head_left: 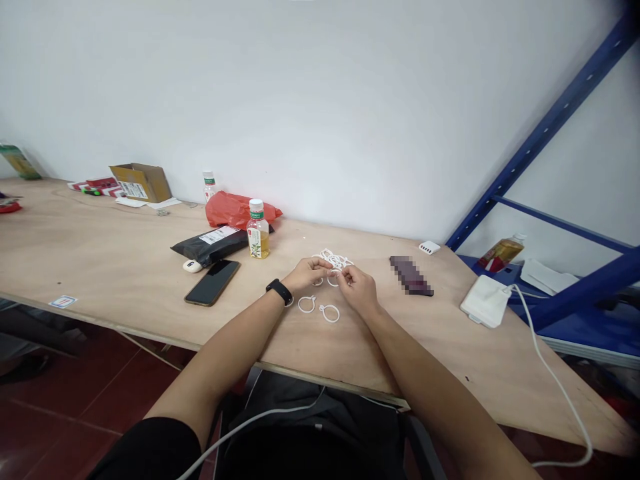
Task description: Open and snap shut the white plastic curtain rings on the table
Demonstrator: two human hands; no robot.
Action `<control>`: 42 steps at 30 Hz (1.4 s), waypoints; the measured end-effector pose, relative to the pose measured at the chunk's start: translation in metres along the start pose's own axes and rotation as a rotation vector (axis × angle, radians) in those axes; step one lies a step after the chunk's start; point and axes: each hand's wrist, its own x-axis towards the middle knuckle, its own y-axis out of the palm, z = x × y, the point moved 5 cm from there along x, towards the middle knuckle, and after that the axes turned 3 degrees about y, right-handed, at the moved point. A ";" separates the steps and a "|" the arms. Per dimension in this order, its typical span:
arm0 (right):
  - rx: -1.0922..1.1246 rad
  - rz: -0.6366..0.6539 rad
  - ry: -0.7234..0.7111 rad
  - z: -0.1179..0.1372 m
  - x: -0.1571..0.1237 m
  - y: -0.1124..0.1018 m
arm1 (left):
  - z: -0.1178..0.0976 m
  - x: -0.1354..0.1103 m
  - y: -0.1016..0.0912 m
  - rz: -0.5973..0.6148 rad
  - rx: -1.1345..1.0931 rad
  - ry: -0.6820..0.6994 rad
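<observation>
Plywood tabletop (pixel 100 247) runs along a white wall, with a blue metal shelving rack (pixel 543 143) beyond its right corner. Near the front edge at mid-table, the left hand (pixel 307 275), wearing a black wristband (pixel 279 291), meets the right hand (pixel 359 290), fingers (pixel 350 277) curled and pinched together at a tangled heap of white plastic rings (pixel 333 260); whether they grip one cannot be told. Two loose rings (pixel 299 305) lie just below the hands, apart from them. A black smartphone (pixel 213 283) lies to the left.
</observation>
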 end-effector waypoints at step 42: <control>-0.097 -0.018 -0.148 0.001 -0.002 0.007 | -0.004 -0.001 0.000 -0.068 0.121 0.087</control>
